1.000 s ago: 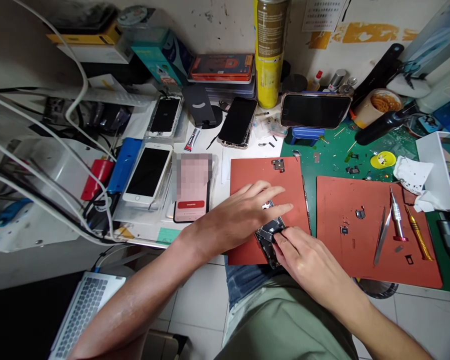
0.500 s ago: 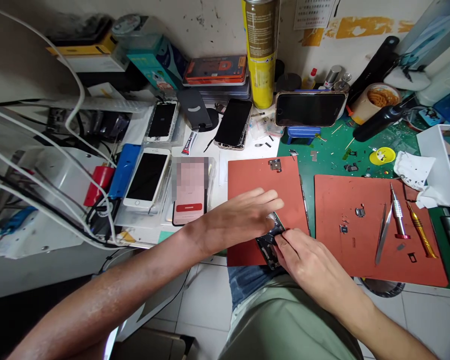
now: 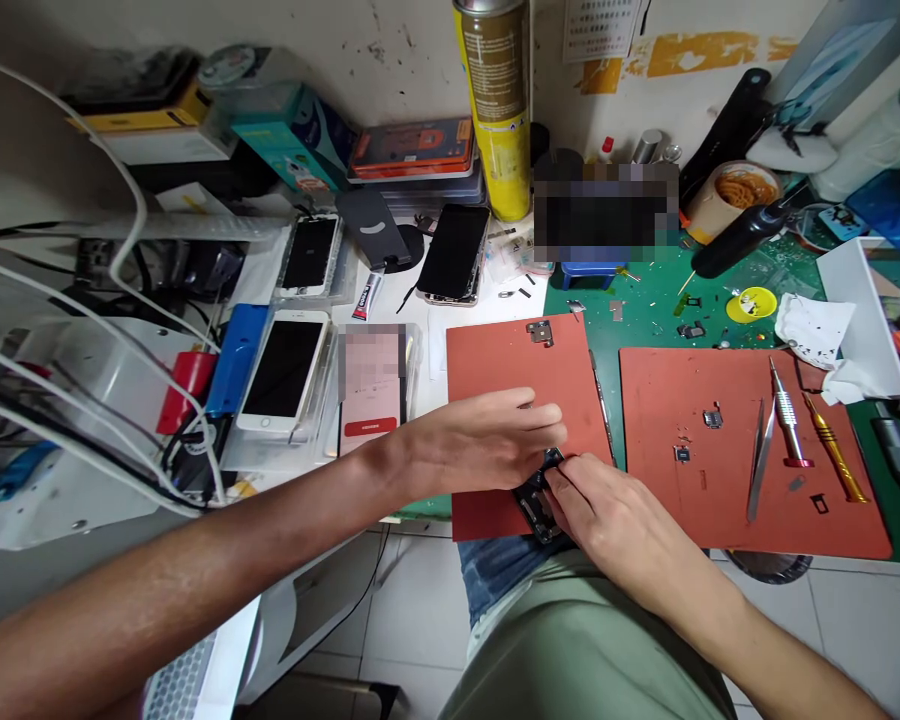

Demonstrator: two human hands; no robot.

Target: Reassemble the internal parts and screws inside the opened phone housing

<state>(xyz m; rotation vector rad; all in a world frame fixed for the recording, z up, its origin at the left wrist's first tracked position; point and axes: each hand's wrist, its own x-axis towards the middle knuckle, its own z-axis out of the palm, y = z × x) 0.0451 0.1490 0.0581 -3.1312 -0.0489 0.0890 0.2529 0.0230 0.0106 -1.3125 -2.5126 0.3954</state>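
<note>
An opened black phone body [image 3: 536, 510] lies tilted over the front edge of the left red-brown mat [image 3: 495, 355], its bare inside facing up. My left hand [image 3: 506, 435] is curled over its far end, the fingertips bent down and partly hidden. From the near right side my right hand [image 3: 607, 508] closes round its edge, thumb and forefinger pinched at the inside. Whether a small part sits in that pinch is hidden. Beyond my hands, a small metal phone part [image 3: 540, 333] rests on the same mat.
On the right mat [image 3: 660, 500] lie tweezers [image 3: 762, 458], a silver screwdriver [image 3: 786, 415], a gold screwdriver [image 3: 834, 448] and small parts. Several phones stand left, including a white one [image 3: 283, 370]. A tall yellow spray can [image 3: 499, 120] stands behind.
My left hand has shifted slightly over the phone body's far end, and the shiny part seen between my hands is now mostly covered. The whole view has swung a little.
</note>
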